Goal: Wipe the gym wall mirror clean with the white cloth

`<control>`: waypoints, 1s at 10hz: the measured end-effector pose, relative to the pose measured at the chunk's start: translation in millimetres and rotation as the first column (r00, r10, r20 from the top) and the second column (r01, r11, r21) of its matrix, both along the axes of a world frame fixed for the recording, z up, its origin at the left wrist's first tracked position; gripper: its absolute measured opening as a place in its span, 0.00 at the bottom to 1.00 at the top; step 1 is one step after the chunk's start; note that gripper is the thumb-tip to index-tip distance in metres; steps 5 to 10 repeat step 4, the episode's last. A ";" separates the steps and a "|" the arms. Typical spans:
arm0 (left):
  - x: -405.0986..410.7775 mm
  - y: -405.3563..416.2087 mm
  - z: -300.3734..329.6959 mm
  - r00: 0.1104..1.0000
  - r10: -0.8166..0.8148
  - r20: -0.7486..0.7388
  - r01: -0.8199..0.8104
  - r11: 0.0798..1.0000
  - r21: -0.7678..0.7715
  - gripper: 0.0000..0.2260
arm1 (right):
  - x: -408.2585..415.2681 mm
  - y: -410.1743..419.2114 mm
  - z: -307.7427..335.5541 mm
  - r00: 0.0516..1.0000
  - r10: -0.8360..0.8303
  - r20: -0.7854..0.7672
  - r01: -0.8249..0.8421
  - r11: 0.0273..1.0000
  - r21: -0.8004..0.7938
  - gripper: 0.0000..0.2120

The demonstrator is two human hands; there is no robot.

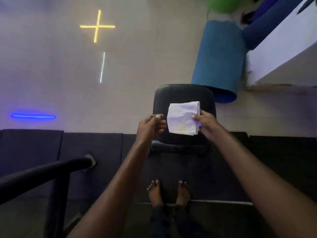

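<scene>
One folded white cloth (182, 118), creased, hangs above a black padded seat (184, 95), its edge pinched by the right hand (205, 121); the left hand (151, 125) curls emptily just beside. Glossy beige floor (137, 66) reflects coloured lights.

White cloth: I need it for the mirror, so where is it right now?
In the head view, centre-right: the white cloth is pinched by the right hand, above the black padded seat.

Cloth (182, 118) above stool (184, 93); rolled mat (217, 59) behind — right.
</scene>
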State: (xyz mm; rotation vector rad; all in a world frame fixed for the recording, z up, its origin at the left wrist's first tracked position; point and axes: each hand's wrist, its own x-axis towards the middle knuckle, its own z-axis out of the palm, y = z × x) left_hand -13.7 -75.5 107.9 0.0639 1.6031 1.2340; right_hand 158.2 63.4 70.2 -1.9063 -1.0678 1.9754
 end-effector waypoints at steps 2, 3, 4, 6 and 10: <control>6.0 12.1 -83.9 0.998 -0.063 -0.018 0.062 0.995 -0.077 0.08 | 0.5 8.4 -69.7 0.942 0.140 0.306 -0.216 0.949 0.231 0.17; 11.0 6.0 -97.6 0.998 -0.040 -0.055 0.035 0.995 -0.098 0.08 | 2.2 -3.9 -76.5 0.923 0.136 0.359 -0.236 0.939 0.251 0.21; 18.7 4.7 -89.3 0.995 -0.058 -0.083 0.049 0.993 -0.106 0.07 | 8.4 -8.3 -65.3 0.901 0.141 0.411 -0.261 0.932 0.252 0.30; 18.7 4.7 -89.3 0.995 -0.058 -0.083 0.049 0.993 -0.106 0.07 | 8.4 -8.3 -65.3 0.901 0.141 0.411 -0.261 0.932 0.252 0.30; 18.7 4.7 -89.3 0.995 -0.058 -0.083 0.049 0.993 -0.106 0.07 | 8.4 -8.3 -65.3 0.901 0.141 0.411 -0.261 0.932 0.252 0.30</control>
